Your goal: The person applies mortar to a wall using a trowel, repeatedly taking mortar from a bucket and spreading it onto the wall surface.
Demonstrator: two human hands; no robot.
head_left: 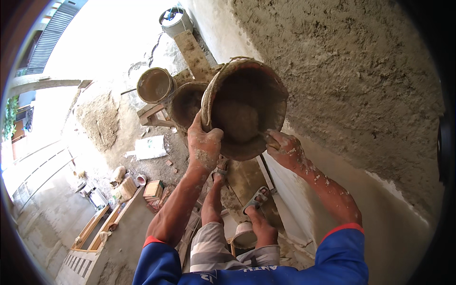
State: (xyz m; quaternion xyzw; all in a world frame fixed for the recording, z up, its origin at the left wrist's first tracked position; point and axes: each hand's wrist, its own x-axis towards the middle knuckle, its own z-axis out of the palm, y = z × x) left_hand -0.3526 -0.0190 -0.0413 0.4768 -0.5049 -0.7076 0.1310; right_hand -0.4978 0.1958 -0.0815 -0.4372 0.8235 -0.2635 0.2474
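Note:
A large mortar-crusted bucket (274, 90) is tipped so that its dark inside faces me. My left hand (204, 142) is closed on its near left rim. Grey mortar (237, 121) lies inside, in shadow. At the lower right rim my right hand (287, 151) is closed around what looks like a trowel handle (272, 141); its other end, inside the bucket, is hard to make out. Wet mortar spots both hands and my right forearm. Just left of the bucket stands a second mortar-coated bucket (186, 104), partly covered by it.
Rough wet plaster covers the wall (342, 61) on my right. My feet stand on a plank (251, 183). Further left are another bucket (155, 85), a sand heap (99, 118) and a white sack (151, 147). A pail (244, 236) sits below; another bucket (175, 21) stands far off.

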